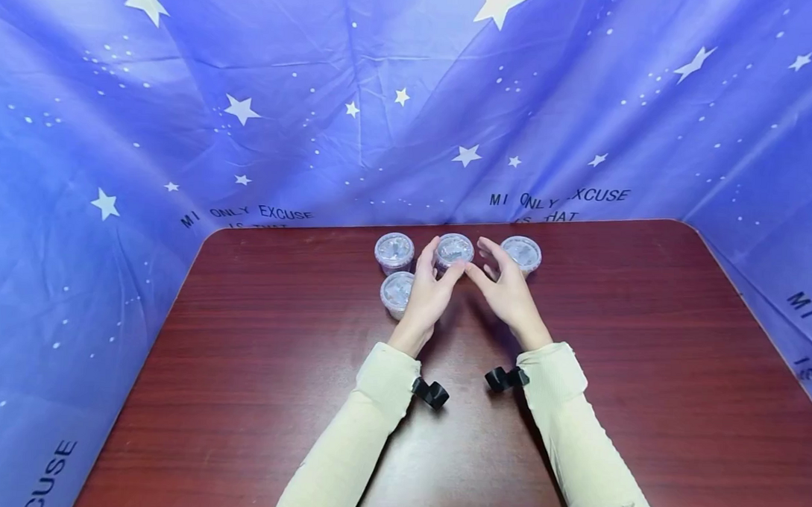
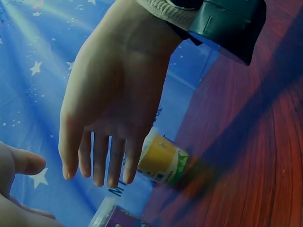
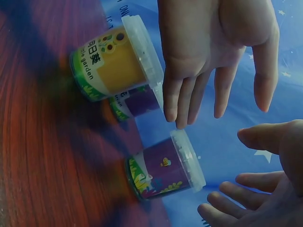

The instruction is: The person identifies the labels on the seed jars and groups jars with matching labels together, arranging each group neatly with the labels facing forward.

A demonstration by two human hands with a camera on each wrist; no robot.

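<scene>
Between the left hand [image 1: 434,290] and the right hand [image 1: 510,288], a small lidded purple cup [image 1: 455,248] stands upright on a tabletop [image 1: 274,368].
The cup's axis runs straight up; it sits right of the left fingers and left of the right fingers, with the left hand nearer. Both hands are wide, fingers extended, thumbs nearly meeting on the person's side of the cup, holding nothing; whether a fingertip touches it cannot be told. Left of the left fingers stand a second purple cup [image 1: 394,251] and, closer to the person, a yellow cup [image 1: 394,290]; another yellow-labelled cup [image 1: 522,252] stands behind the right fingers. The tabletop is glossy, reddish-brown wood grain; beyond the fingers hangs a blue star-printed cloth [image 1: 383,148].
</scene>
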